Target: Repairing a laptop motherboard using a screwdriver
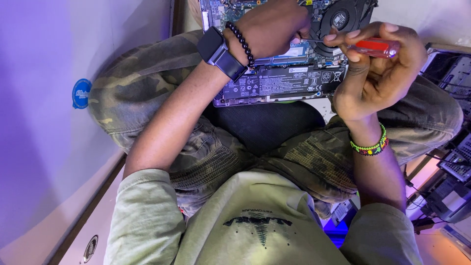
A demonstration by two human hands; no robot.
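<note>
Resting across the person's camouflage-clad knees is one opened laptop with its bottom cover off [279, 81], a flat slab showing a long matt black battery, green circuit board and one round black fan [341, 19] with fine radial blades. One slim screwdriver with a glossy translucent red plastic handle [375, 47] lies nearly level above the laptop's right part, its thin metal shaft running left toward the board. The right hand [375, 73] is raised, wrist bent back, fingers curled over and thumb under the handle, gripping it. The left hand [272, 27] reaches forward, knuckles up, closed loosely over the board with fingertips pinched where the shaft's tip ends; what they pinch is hidden. On the left wrist sit one dark square smartwatch [220, 53] and one string of round black beads [241, 43]; the right wrist wears one woven beaded band in green, yellow and red [370, 145].
</note>
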